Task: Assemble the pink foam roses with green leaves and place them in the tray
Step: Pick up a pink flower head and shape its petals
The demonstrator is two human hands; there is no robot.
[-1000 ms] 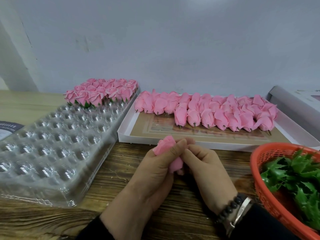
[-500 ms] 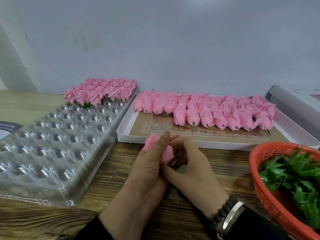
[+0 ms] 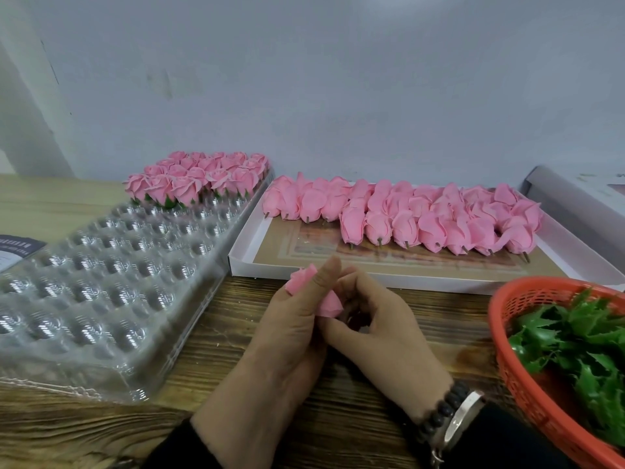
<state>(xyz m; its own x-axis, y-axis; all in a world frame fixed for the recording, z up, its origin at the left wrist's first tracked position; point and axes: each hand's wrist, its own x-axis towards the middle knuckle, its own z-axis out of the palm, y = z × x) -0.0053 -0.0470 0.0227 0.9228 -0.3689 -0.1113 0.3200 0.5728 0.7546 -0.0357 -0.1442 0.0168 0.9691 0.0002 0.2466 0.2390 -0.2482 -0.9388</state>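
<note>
A pink foam rose (image 3: 329,301) sits between both hands above the wooden table. My left hand (image 3: 297,319) grips it with the thumb laid along its side. My right hand (image 3: 375,319) curls its fingers at the rose's base; what they pinch is hidden. The clear plastic tray (image 3: 101,292) with round cells lies at left, and finished roses with green leaves (image 3: 199,179) fill its far rows. Bare pink roses (image 3: 406,214) lie in rows in a white shallow box (image 3: 422,282). Green leaves (image 3: 581,346) fill an orange basket (image 3: 521,397) at right.
A wall rises right behind the tray and the box. A grey-white box (image 3: 575,204) stands at the far right. A dark printed card (image 3: 17,248) lies at the left edge. Bare wooden table (image 3: 220,340) shows between tray, box and basket.
Both hands have shifted slightly left and away from me with the rose. The right fingers, earlier over the rose, have curled under its base, and the rose has turned.
</note>
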